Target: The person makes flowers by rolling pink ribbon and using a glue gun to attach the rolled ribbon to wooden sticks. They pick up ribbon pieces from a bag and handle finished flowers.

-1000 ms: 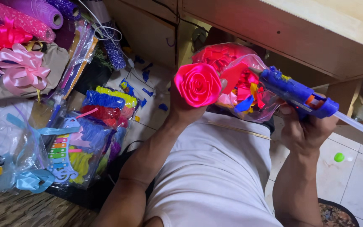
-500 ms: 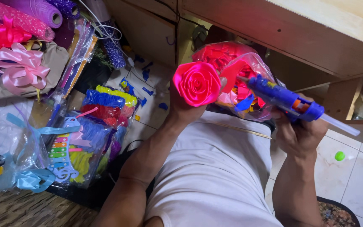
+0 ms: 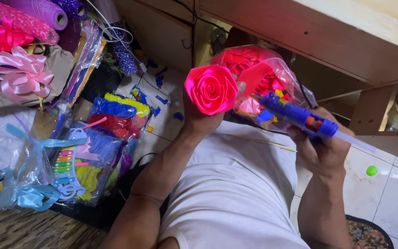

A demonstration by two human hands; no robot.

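Head view: left hand (image 3: 201, 121) lifts pink rose (image 3: 211, 88); right hand (image 3: 323, 150) aims blue glue gun (image 3: 298, 116) beside it.

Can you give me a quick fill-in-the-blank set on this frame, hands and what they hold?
1. The left hand holds up a pink ribbon ____.
2. The right hand grips a blue glue ____, its nozzle aimed toward the flower.
3. Behind the flower sits a clear plastic ____ filled with red and pink pieces.
4. A small green ball lies on the tiled ____.

Missing words: rose; gun; bag; floor
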